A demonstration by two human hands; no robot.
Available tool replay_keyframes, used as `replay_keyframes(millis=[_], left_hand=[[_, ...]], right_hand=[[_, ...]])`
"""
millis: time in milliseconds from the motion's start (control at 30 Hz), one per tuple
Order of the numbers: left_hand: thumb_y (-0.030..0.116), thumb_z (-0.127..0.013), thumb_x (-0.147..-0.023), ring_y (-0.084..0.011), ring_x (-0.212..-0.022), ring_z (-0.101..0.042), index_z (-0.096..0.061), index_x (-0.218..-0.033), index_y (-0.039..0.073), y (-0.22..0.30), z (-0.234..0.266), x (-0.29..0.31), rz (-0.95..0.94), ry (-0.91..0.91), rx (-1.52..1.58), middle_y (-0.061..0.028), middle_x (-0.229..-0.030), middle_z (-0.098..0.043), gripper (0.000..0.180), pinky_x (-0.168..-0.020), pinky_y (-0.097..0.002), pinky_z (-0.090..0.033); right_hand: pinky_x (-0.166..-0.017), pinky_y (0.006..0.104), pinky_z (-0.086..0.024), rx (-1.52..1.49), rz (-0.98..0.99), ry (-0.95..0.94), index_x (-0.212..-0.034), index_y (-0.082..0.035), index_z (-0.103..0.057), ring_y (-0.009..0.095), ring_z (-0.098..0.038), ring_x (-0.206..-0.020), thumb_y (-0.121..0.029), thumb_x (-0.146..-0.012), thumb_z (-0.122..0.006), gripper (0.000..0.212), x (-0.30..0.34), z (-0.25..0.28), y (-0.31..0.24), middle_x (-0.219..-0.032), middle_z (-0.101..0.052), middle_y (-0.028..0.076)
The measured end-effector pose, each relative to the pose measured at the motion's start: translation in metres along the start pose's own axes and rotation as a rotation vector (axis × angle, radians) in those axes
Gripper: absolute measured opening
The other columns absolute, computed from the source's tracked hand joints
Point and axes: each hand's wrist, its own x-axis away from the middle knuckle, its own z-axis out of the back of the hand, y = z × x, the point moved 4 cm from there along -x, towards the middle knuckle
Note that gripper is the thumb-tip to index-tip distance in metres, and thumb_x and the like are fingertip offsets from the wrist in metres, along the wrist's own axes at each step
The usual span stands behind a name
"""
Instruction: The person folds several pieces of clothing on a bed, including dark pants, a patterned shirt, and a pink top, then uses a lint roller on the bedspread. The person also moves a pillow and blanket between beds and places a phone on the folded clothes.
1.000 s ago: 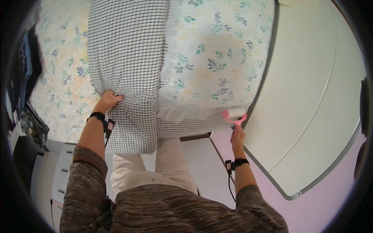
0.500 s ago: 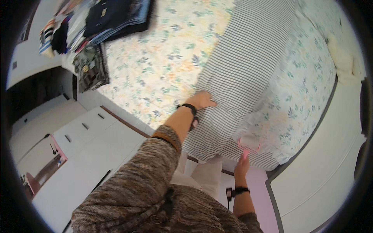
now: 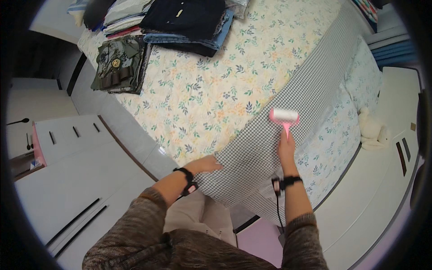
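My right hand (image 3: 286, 146) is closed round the handle of a pink lint roller (image 3: 285, 115) with a white sticky roll. It is over the black-and-white checked cloth (image 3: 252, 159), a long strip across the bed; I cannot tell whether the roll touches it. Near the strip's left edge, my left hand (image 3: 204, 165) lies on the cloth with fingers stretched out, holding nothing. A floral bedsheet (image 3: 202, 108) spreads to the left of the strip. To its right lies pale floral bedding (image 3: 321, 157).
Folded dark trousers and jeans (image 3: 184, 22) are stacked at the far left, beside folded camouflage clothing (image 3: 119, 65). A white plush toy (image 3: 372, 130) leans by the pale headboard (image 3: 373, 193). White drawers (image 3: 81, 171) stand on the left.
My right hand has carried the lint roller from the near edge farther over the checked cloth. My left hand has drawn back toward me and left. The view has shifted.
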Motion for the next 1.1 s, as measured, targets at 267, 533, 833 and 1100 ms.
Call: replay_keyframes(millis=[267,533,833,1100], left_hand=[[0.042,-0.068,-0.078,-0.0173,-0.06,-0.057,-0.065,-0.07,-0.005,-0.056,0.23,0.04,0.229,0.646,0.206,-0.0107,-0.063,-0.06,0.048,-0.055,-0.0331,-0.045],[0.05,-0.067,-0.078,-0.0249,-0.049,-0.053,-0.055,-0.053,-0.003,-0.073,0.316,-0.031,0.315,0.525,0.121,-0.0133,-0.053,-0.055,0.06,-0.054,-0.0371,-0.044],[0.044,-0.067,-0.082,-0.0194,-0.035,-0.041,-0.046,-0.04,0.005,-0.075,0.332,-0.038,0.372,0.317,0.18,-0.0065,-0.039,-0.043,0.062,-0.042,-0.0342,-0.039],[0.044,-0.07,-0.08,-0.0185,-0.034,-0.04,-0.045,-0.042,0.005,-0.072,0.335,-0.04,0.444,0.257,0.324,-0.0064,-0.041,-0.044,0.06,-0.039,-0.0334,-0.036]], right_hand=[[-0.03,0.0259,-0.031,-0.524,-0.297,0.004,-0.09,-0.005,-0.048,0.011,-0.034,-0.035,-0.032,-0.095,-0.046,0.028,-0.111,-0.083,-0.081,-0.052,-0.038,0.0],[-0.037,0.0332,-0.036,-0.034,0.061,0.234,-0.071,-0.002,-0.05,0.018,-0.046,-0.037,-0.044,-0.095,-0.037,0.05,-0.304,-0.064,-0.113,-0.049,-0.046,0.007],[-0.034,0.0262,-0.03,-0.202,-0.069,0.177,-0.081,-0.01,-0.055,0.01,-0.037,-0.038,-0.034,-0.099,-0.038,0.035,-0.177,-0.154,-0.047,-0.049,-0.038,0.0],[-0.053,0.0203,-0.034,-0.468,-0.928,0.023,-0.101,-0.005,-0.055,0.004,-0.04,-0.061,-0.023,-0.099,-0.044,0.021,0.217,-0.253,-0.026,-0.072,-0.047,-0.003]])
